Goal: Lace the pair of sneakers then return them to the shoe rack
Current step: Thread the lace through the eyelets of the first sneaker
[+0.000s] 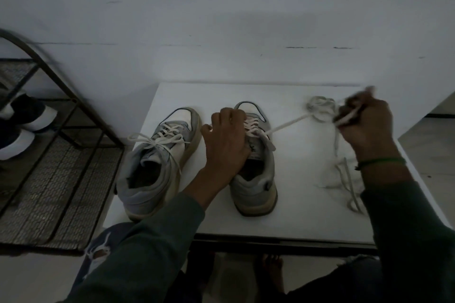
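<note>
- My left hand (226, 140) is gripping the right sneaker (256, 179) at its eyelets, fingers curled over the crossed lacing.
- My right hand (364, 125), blurred, is pinching the white lace (290, 122), which is stretching taut from that sneaker out to the right.
- Both sneakers are standing toes-away on the white surface (295, 216). The left sneaker (157, 162) is sitting just beside the other, its bow tied.
- The shoe rack (61, 155) is standing at my left, holding dark shoes (22, 125).
</note>
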`<state>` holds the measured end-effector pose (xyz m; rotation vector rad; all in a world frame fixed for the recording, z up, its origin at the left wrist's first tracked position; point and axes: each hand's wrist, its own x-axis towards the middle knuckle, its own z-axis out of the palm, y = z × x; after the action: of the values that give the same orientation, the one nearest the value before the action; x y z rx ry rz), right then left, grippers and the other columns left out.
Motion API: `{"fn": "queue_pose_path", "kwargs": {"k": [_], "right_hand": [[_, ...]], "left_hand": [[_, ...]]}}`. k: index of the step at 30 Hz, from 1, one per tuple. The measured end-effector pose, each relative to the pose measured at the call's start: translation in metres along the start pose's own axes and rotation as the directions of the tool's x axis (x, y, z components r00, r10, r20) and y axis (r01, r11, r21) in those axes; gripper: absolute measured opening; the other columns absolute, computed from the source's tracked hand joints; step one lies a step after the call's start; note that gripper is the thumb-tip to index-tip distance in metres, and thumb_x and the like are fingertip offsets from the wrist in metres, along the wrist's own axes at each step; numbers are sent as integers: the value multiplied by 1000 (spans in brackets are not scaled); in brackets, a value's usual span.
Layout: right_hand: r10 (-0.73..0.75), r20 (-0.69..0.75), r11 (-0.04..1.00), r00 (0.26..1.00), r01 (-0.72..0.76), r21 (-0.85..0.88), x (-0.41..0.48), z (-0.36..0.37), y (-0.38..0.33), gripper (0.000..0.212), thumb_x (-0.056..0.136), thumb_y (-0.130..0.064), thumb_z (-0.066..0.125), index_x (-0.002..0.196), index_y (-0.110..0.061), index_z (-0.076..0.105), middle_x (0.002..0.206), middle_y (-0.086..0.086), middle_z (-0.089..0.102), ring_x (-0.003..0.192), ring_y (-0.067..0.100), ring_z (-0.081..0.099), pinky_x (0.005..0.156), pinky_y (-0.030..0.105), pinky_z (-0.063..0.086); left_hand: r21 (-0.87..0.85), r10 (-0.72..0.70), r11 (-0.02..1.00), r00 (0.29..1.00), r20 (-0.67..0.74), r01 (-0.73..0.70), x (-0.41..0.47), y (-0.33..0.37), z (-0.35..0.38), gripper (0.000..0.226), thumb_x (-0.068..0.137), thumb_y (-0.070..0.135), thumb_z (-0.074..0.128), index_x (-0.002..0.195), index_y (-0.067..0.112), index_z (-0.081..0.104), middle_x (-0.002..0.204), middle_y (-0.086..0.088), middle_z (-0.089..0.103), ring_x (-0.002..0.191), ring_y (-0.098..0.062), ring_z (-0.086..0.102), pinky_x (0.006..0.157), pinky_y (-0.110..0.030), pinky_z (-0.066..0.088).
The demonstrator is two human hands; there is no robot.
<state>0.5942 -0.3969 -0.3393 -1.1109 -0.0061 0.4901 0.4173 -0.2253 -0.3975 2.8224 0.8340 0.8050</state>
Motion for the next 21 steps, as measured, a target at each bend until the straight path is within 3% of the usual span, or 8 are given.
{"fn": "queue_pose_path", "kwargs": {"k": [1, 2, 3, 5, 8, 10, 13, 21], "right_hand": [[-102, -141, 991, 985, 88, -104, 1, -10, -3, 39, 98, -33, 39, 61, -22, 44, 49, -8, 45, 41, 6, 40, 48, 18, 29], [-252, -227, 896, 941, 138, -422, 1, -16, -2, 39, 99, -35, 36, 64, -21, 41, 53, -6, 45, 46, 7, 44, 52, 21, 32], [-350, -221, 697, 910, 95, -710, 1, -14, 5, 38, 99, -35, 35, 64, -19, 39, 57, -3, 44, 53, 9, 47, 57, 21, 34], [-442, -81, 375, 893, 102, -921, -2, -1, 22, 39, 100, -28, 41, 67, -7, 48, 65, 6, 48, 64, 18, 50, 54, 18, 28], [-420, 75, 383, 904, 252, -889, -8, 27, 36, 29, 96, -25, 47, 92, -3, 66, 95, 15, 66, 86, 22, 56, 69, 24, 35], [-277, 213, 457, 937, 324, -829, -11, 36, 40, 24, 91, -7, 47, 102, -7, 68, 103, 12, 68, 79, 8, 57, 68, 21, 40], [-81, 425, 457, 901, 413, -788, -23, 44, 48, 30, 88, 2, 48, 103, -13, 70, 86, 2, 69, 50, -5, 50, 54, 15, 41], [-26, 588, 236, 808, 576, -782, -29, 47, 60, 11, 85, -15, 67, 94, -10, 72, 72, -7, 63, 54, -9, 54, 56, 6, 35]], "left_hand": [[-23, -11, 1000, 1000, 2, 11, 0, 0, 0, 47, 62, 15, 69, 106, 16, 53, 105, -8, 55, 95, -31, 53, 74, -43, 43], [-51, -20, 998, 1000, 13, 21, -1, 0, 0, 47, 63, 15, 69, 108, 16, 53, 107, -9, 54, 97, -31, 52, 76, -44, 42], [-80, -33, 996, 999, 34, 36, -2, 1, -1, 47, 65, 15, 68, 110, 16, 53, 109, -9, 53, 100, -31, 51, 77, -44, 41], [-140, -59, 988, 995, 79, 70, -3, 2, -2, 47, 68, 16, 64, 113, 15, 51, 113, -9, 52, 103, -31, 49, 78, -42, 38], [-293, -118, 943, 982, 145, 157, -5, 0, -5, 46, 72, 22, 65, 114, 15, 48, 112, -6, 51, 104, -29, 50, 79, -40, 40], [-423, -163, 876, 967, 195, 232, -6, -2, -9, 46, 75, 28, 68, 113, 17, 45, 108, 0, 51, 99, -25, 53, 77, -38, 44], [-517, -186, 793, 936, 298, 322, -8, -12, -18, 37, 80, 39, 70, 106, 22, 50, 99, 6, 57, 88, -18, 59, 74, -32, 47], [-622, -81, 698, 902, 423, 354, -4, -30, -18, 24, 78, 51, 53, 74, 29, 59, 79, 5, 63, 75, -16, 60, 73, -38, 50]]}}
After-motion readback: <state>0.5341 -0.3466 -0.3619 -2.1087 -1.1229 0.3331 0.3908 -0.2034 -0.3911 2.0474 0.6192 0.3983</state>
